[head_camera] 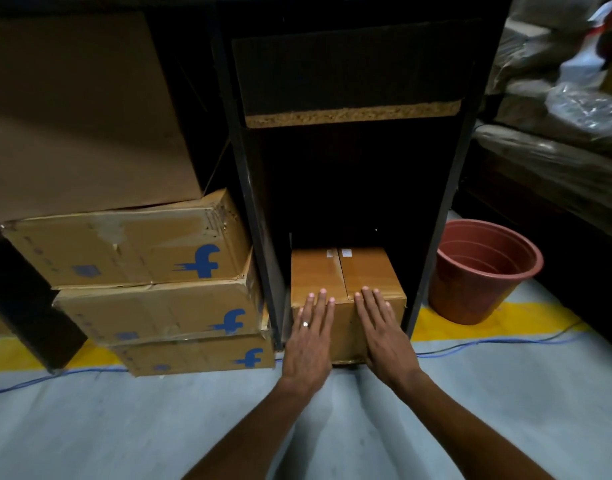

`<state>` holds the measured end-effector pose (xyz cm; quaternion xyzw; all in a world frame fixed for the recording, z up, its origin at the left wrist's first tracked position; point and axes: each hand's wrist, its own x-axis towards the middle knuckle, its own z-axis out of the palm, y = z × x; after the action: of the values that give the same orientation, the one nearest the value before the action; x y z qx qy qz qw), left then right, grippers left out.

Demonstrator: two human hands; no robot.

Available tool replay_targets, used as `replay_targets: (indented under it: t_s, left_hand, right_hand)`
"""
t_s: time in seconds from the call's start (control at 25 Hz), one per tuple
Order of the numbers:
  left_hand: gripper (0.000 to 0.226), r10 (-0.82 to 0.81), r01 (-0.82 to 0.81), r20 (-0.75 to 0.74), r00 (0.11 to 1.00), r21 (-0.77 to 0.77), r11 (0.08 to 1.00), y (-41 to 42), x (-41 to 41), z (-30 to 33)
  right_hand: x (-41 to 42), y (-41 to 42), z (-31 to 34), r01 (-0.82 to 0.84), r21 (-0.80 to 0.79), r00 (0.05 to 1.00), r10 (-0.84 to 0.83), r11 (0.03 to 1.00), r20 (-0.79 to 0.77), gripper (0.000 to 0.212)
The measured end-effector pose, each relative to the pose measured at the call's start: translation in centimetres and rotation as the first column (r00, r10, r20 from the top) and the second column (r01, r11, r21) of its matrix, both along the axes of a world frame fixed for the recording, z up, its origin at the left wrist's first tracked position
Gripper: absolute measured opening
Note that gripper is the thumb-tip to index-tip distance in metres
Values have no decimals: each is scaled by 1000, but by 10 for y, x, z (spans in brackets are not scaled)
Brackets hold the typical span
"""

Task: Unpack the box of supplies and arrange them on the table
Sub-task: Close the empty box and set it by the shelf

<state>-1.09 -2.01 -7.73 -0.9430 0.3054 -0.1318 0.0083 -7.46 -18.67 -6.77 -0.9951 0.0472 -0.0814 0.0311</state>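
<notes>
A small brown cardboard box (346,271), its top flaps taped closed, sits on the floor inside the bottom of a dark cabinet (252,209). My left hand (309,336), with a ring on one finger, lies flat with straight fingers over the box's front left top edge. My right hand (380,329) lies flat the same way over the front right top edge. Both hands cover most of the box's front face. What is inside the box is hidden.
Three stacked cardboard boxes with blue logos (159,289) stand left of the cabinet, under a larger plain box (83,109). A reddish plastic tub (481,268) sits on the right. A blue cable (471,344) runs along the floor. Plastic-wrapped bundles (557,133) are at far right.
</notes>
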Motion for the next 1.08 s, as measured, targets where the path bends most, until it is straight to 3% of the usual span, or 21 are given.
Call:
replay_targets:
  t_s: [0.12, 0.48, 0.8, 1.08]
  left_hand:
    - [108, 1, 1, -42, 999, 54, 999, -6, 16, 7]
    - [120, -24, 48, -145, 989, 159, 986, -12, 51, 21]
    - [115, 13, 53, -335, 942, 188, 981, -18, 52, 47]
    - [99, -10, 10, -422, 907, -1, 1000, -5, 14, 67]
  right_hand:
    - [15, -9, 12, -18, -2, 998, 17, 1000, -55, 114]
    - [47, -20, 31, -51, 31, 986, 55, 998, -160, 108]
    - [58, -21, 40, -39, 11, 968, 40, 999, -246, 92]
    - [32, -12, 54, 2, 56, 965, 13, 998, -262, 94]
